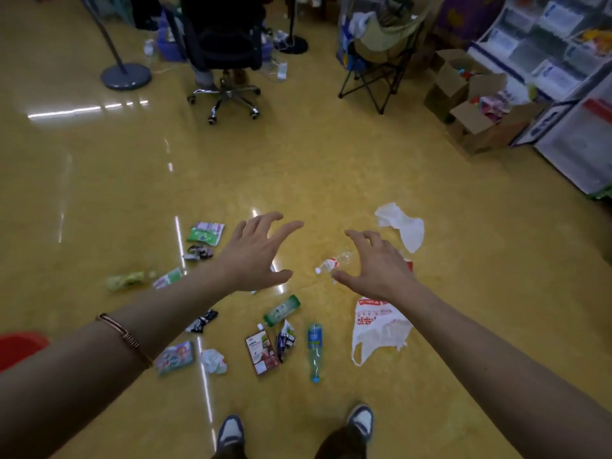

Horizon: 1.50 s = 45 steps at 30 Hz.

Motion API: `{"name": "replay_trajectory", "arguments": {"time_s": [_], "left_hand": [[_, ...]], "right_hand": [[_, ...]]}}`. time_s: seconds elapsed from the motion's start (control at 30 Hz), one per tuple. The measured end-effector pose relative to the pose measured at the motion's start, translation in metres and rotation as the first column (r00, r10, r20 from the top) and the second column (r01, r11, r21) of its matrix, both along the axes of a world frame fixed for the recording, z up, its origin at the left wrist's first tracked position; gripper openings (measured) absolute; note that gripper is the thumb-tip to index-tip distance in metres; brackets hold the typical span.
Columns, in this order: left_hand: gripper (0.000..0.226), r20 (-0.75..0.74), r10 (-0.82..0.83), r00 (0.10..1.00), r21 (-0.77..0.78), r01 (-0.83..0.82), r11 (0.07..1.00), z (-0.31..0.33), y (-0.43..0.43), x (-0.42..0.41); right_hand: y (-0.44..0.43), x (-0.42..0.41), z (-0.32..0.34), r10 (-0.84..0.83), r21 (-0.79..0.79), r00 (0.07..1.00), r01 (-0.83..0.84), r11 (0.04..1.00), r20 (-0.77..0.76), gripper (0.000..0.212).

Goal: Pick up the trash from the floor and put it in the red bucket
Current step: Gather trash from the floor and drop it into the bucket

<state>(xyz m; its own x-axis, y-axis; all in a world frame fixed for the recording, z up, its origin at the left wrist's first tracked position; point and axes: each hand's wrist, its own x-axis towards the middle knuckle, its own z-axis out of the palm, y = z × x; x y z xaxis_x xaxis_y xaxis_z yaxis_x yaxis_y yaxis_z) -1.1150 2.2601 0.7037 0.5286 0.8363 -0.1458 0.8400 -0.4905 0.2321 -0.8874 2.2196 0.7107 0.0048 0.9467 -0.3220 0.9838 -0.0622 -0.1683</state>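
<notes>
Left hand [256,256]: fingers spread, empty, left of the clear bottle [332,265].
Right hand [377,266]: fingers spread, empty, right of it.
Red bucket [20,347]: far left of it.

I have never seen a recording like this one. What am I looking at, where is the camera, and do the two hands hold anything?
There is no machine here: a person works with bare hands. The single picture comes from a camera worn on the person's head, looking forward and down, so you see both arms reaching out and the shoes below. The left hand and the right hand are spread open and hold nothing. On the yellow floor lies trash: a white plastic bag, a blue-labelled bottle, a green bottle, a small clear bottle, a white tissue and several wrappers. The red bucket shows only at the left edge.
</notes>
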Motion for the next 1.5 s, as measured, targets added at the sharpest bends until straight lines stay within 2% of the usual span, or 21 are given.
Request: {"name": "replay_trajectory", "arguments": {"time_s": [0.2, 0.43, 0.77, 0.9, 1.2, 1.5], "left_hand": [[0.083, -0.004, 0.195, 0.981, -0.067, -0.195, 0.979, -0.045, -0.005, 0.038], [0.082, 0.042, 0.264, 0.964, -0.076, -0.260, 0.963, -0.119, 0.009, 0.059], [0.089, -0.099, 0.240, 0.966, -0.135, -0.252, 0.958, -0.322, 0.022, 0.052], [0.090, -0.071, 0.277, 0.958, -0.137, -0.284, 0.949, -0.393, 0.026, 0.056], [0.093, -0.061, 0.234, 0.970, -0.122, -0.239, 0.963, -0.571, 0.030, 0.070], [0.100, -0.081, 0.256, 0.963, -0.195, -0.267, 0.944, -0.705, 0.027, 0.080]], "right_hand": [[0.047, 0.041, -0.039, 0.143, 0.004, 0.989, -0.143, 0.990, -0.027, 0.084], [0.070, 0.055, -0.122, 0.190, -0.050, 0.981, -0.192, 0.980, -0.047, 0.084], [0.072, 0.054, -0.319, 0.222, -0.136, 0.974, -0.227, 0.964, -0.048, 0.085], [0.080, 0.050, -0.390, 0.211, -0.123, 0.975, -0.219, 0.968, -0.075, 0.086], [0.076, 0.044, -0.564, 0.202, -0.181, 0.975, -0.216, 0.960, -0.093, 0.088], [0.076, 0.043, -0.697, 0.151, -0.198, 0.983, -0.170, 0.965, -0.107, 0.090]]}}
